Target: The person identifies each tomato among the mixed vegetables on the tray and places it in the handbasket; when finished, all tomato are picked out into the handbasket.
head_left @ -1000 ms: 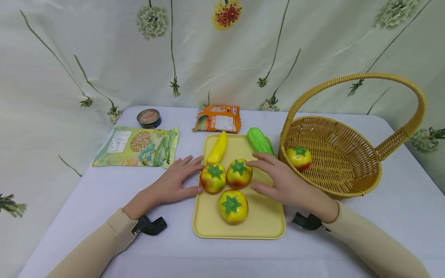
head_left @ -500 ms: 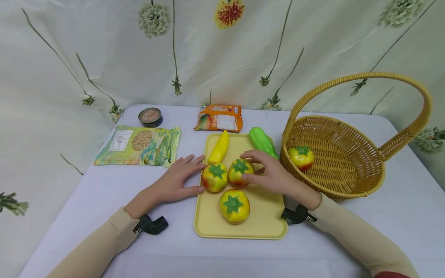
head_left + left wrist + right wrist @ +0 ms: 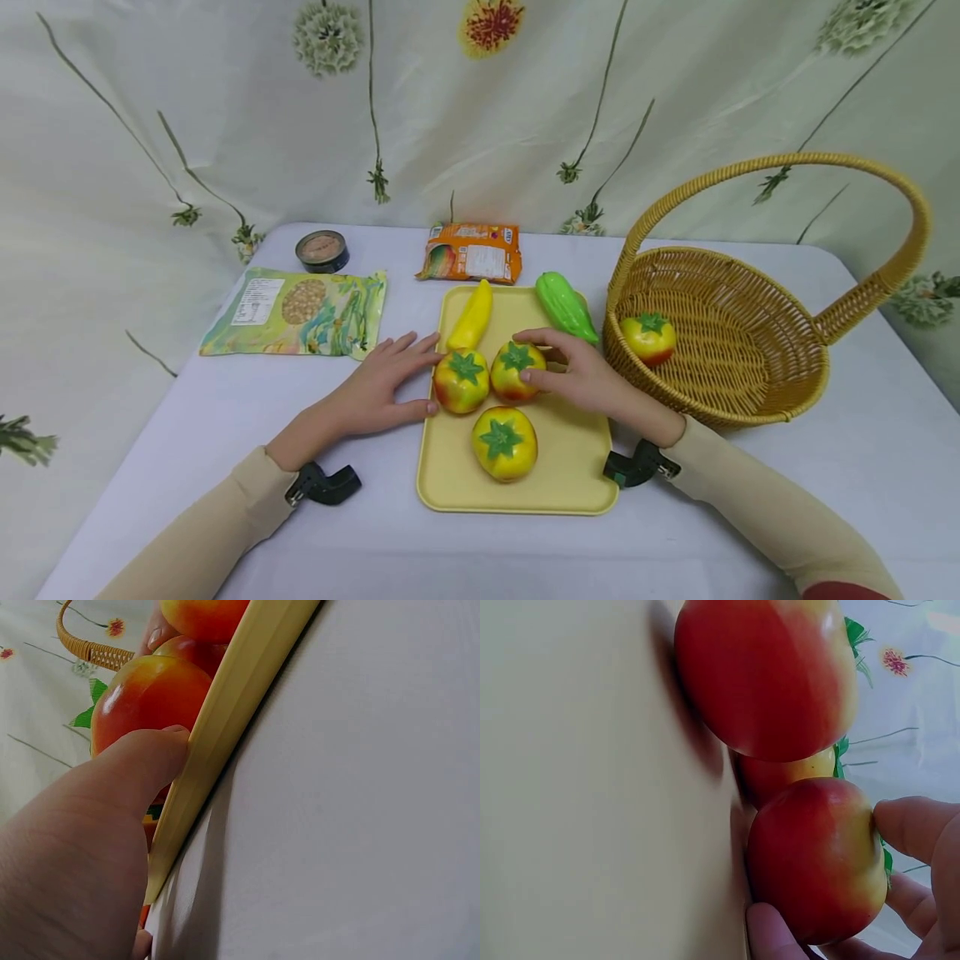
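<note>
On a yellow tray [image 3: 570, 475], my right hand [image 3: 581, 375] holds the right-hand toy tomato [image 3: 515, 372], yellow-red with a green star-shaped top. In the right wrist view, thumb and fingers lie around this tomato [image 3: 814, 859], close to the tray surface. My left hand [image 3: 378, 392] rests at the tray's left edge with fingers extended. Its thumb [image 3: 154, 754] touches the rim beside a second tomato [image 3: 461, 381]. A third tomato [image 3: 505, 443] sits nearer the front. A yellow banana-shaped piece [image 3: 472, 317] and a green ridged vegetable [image 3: 565, 306] lie at the tray's back.
A wicker basket [image 3: 720, 408] with a tall handle stands right of the tray, holding another tomato [image 3: 648, 338]. Behind the tray lies an orange packet [image 3: 471, 252]. At the back left are a small round can [image 3: 322, 252] and a flat green bag [image 3: 296, 315].
My right hand has moved left from beside the basket and closed its thumb and fingers around the right-hand tomato. My left hand stays at the tray's edge.
</note>
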A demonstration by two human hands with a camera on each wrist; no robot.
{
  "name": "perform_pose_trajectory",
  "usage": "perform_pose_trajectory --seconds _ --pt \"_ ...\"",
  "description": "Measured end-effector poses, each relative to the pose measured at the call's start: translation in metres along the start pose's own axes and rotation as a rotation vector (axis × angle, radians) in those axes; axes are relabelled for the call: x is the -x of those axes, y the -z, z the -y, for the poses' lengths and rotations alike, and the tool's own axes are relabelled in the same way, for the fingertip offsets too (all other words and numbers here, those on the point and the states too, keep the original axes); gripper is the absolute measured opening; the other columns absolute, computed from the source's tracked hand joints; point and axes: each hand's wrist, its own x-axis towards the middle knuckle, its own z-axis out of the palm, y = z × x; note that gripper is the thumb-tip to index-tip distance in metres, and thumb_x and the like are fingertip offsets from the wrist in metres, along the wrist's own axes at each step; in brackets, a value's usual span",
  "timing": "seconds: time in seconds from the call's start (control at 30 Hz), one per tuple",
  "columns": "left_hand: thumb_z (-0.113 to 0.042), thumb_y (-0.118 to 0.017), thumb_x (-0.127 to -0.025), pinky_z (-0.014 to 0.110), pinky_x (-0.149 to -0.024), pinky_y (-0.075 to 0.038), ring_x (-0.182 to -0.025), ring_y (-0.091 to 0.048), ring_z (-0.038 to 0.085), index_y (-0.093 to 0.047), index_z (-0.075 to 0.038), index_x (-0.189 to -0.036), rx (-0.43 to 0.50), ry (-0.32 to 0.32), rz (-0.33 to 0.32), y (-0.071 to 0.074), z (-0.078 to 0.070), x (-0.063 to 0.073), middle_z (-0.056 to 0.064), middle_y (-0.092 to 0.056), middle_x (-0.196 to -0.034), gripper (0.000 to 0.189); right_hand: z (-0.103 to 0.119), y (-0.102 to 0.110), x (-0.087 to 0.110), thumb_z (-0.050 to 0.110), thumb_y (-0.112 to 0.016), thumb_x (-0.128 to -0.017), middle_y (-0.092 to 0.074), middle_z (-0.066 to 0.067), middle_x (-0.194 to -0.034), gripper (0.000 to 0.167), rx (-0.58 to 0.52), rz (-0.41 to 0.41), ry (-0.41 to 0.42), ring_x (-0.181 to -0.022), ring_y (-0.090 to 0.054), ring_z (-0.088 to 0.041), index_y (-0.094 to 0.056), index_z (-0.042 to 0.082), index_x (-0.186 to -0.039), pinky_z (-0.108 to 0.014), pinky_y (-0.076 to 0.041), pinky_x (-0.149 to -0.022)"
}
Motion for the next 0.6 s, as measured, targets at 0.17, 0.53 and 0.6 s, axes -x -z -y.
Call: perform_pose_trajectory --seconds 0.17,0.53,0.6 --pt "-0.046 -0.072 -0.090 0.070 -0.123 -0.014 -0.155 -0.024 0.047 -0.054 -0.017 -0.148 0.004 0.021 0.010 -0.0003 0.0008 -0.0001 0.008 -0.034 -0.167 0.066 -0.0001 0.0001 -0.0008 0.009 -0.069 -0.095 -0.060 -0.023 -0.139 0.045 -0.013 -0.003 0.015 -0.124 -0.063 -0.037 -0.058 -0.001 -0.138 -0.049 -0.052 -0.107" --pt "-0.047 -0.072 -0.090 0.071 -0.123 -0.014 -0.154 -0.024 0.047 -0.054 -0.017 -0.147 0.008 0.021 0.008 -0.0010 0.0005 -0.0004 0.009 -0.034 -0.167 0.067 -0.0030 0.0008 -0.0009 0.008 -0.071 -0.094 -0.061 -0.022 -0.138 0.045 -0.036 -0.008 0.010 -0.125 -0.062 -0.037 -0.059 -0.002 -0.136 -0.050 -0.050 -0.109" --pt "-0.046 -0.072 -0.090 0.071 -0.123 -0.014 -0.154 -0.024 0.047 -0.054 -0.017 -0.147 0.006 0.019 0.007 -0.0010 0.0006 -0.0004 0.009 -0.034 -0.167 0.066 -0.0034 0.0008 -0.0009 0.008 -0.071 -0.094 -0.061 -0.022 -0.137 0.045 -0.038 -0.009 0.010 -0.125 -0.062 -0.036 -0.060 -0.002 -0.136 -0.050 -0.050 -0.109"
